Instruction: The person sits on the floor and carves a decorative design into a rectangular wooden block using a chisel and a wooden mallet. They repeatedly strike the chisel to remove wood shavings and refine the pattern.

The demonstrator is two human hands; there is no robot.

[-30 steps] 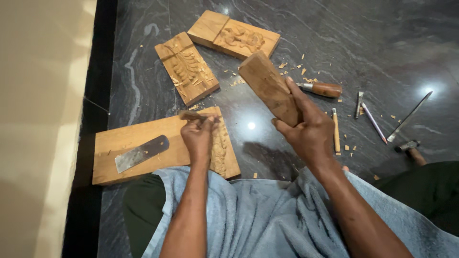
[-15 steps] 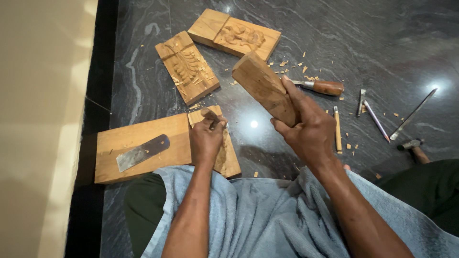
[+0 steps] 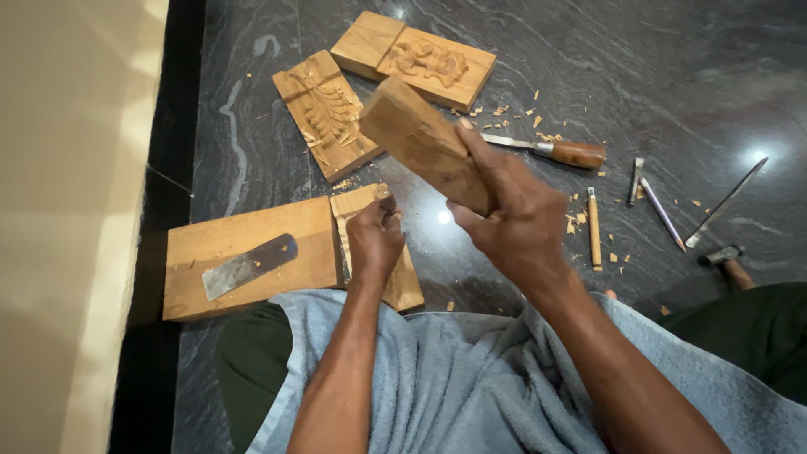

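My right hand (image 3: 517, 223) has its grip closed around a wooden block (image 3: 424, 143), raised above the floor (image 3: 588, 59). My left hand (image 3: 376, 240) is closed on a chisel (image 3: 387, 204), tip on the small carved panel (image 3: 402, 282) beside the board (image 3: 244, 256) with the flat blade (image 3: 249, 265).

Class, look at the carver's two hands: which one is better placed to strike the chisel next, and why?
Probably the right hand: it grips the wooden block raised above the left hand, which is occupied steadying a chisel on the carved panel.
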